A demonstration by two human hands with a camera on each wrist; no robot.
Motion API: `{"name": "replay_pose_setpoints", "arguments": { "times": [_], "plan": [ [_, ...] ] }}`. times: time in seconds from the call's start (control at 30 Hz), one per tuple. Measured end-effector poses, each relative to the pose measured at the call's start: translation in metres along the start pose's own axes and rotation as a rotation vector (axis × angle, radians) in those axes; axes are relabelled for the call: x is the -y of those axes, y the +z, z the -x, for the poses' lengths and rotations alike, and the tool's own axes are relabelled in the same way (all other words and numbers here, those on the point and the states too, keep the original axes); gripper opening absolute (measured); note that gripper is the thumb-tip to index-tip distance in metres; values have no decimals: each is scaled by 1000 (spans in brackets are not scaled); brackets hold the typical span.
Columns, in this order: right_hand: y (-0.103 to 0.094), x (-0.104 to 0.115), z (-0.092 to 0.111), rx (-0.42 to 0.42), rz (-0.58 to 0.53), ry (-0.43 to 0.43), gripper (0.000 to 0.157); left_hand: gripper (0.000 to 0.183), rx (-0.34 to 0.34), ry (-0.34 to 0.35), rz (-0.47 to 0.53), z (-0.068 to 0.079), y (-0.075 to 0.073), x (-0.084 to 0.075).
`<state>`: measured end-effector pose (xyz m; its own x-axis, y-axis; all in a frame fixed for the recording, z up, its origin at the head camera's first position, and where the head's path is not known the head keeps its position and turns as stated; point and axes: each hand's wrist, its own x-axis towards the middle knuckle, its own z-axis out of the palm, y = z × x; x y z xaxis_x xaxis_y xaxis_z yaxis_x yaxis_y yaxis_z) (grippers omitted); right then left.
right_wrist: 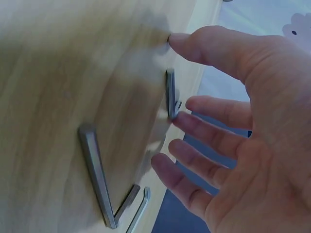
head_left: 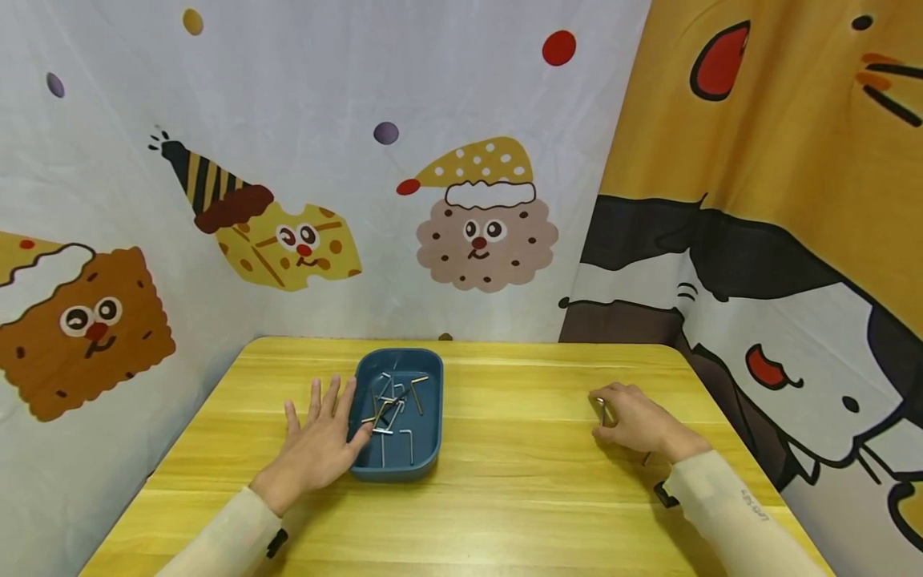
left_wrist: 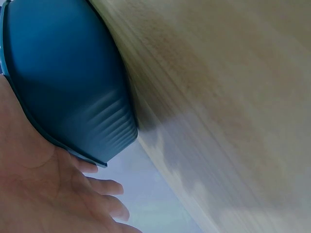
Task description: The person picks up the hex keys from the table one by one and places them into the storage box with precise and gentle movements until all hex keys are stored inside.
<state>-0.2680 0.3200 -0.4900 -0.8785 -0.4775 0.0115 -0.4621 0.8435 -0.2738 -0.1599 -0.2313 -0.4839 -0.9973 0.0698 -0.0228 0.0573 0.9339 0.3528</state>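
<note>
A blue tray [head_left: 436, 425] stands left of the table's middle with several L-shaped hex keys [head_left: 412, 449] in it, some silver, some darker. My left hand [head_left: 317, 449] rests against the tray's left side, fingers spread and thumb at the rim; the left wrist view shows the palm beside the tray's wall [left_wrist: 63, 63]. Over the table's right part, my right hand [head_left: 638, 421] reaches down with thumb and fingers apart. Between them, a hex key [right_wrist: 170, 92] lies on the wood, fingertips right at its bend. A larger hex key [right_wrist: 97, 174] lies nearer the wrist, with another thin key [right_wrist: 141, 208] beside it.
The wooden table [head_left: 505, 497] ends at a printed cloth wall [head_left: 476, 312] along its back. A yellow and black patterned cloth [head_left: 779, 320] hangs at the right side. A dark wrist-worn piece [head_left: 665, 494] shows under the right sleeve.
</note>
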Motion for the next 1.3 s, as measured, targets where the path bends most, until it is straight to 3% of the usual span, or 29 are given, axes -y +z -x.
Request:
{"name": "replay_pose_setpoints", "arguments": {
  "times": [0.5,0.83,1.03,1.3],
  "plan": [
    [-6,-8,-14,69,-65,-28,71,93,9,-8,0,2,0,2],
    [-16,-13,-15,150,-33,-58,78,92,6,-7,-6,1,1,0],
    [-21,-14,-12,179,-54,-45,74,93,9,-9,-9,1,0,-1],
    [-22,-15,-13,151,-43,-84,64,93,7,-8,-3,0,-1,0]
  ]
}}
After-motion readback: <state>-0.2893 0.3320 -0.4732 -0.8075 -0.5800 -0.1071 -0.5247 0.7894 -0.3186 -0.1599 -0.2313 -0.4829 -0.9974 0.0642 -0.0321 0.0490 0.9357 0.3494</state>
